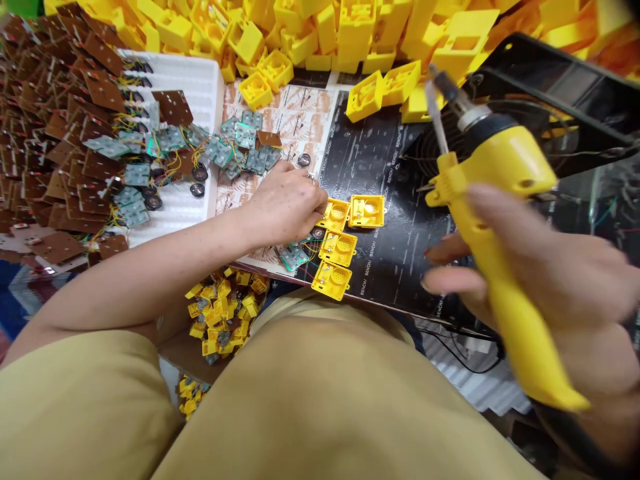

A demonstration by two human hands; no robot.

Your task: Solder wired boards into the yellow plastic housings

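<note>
Head view. The left hand point(287, 203) reaches across the desk to four yellow shells point(339, 247) clustered on a black mat point(380, 167). They lie open side up, probably so that their insides can be reached from above. The fingers curl down at the edge of the top-left shell point(336, 215). The back of the hand hides the tips, so it cannot be told whether that grip pinches the shell or only steadies it. A green board point(293, 257) with thin wires lies just beside the shells, under the wrist.

The right hand point(550, 287), blurred and close to the camera, has its grip wrapped tight around the handle of a yellow soldering gun point(500, 220). The gun is tilted with its metal tip up and well apart from the shells, which seems meant to keep the tip off the parts.

Stock sits within arm's reach. A white tray point(200, 87) holds green boards and small round speakers point(199, 173). Brown boards point(50, 133) are heaped at the left and empty yellow housings point(325, 27) along the far edge. A box of small yellow parts point(223, 317) sits below the desk edge, by the knee.
</note>
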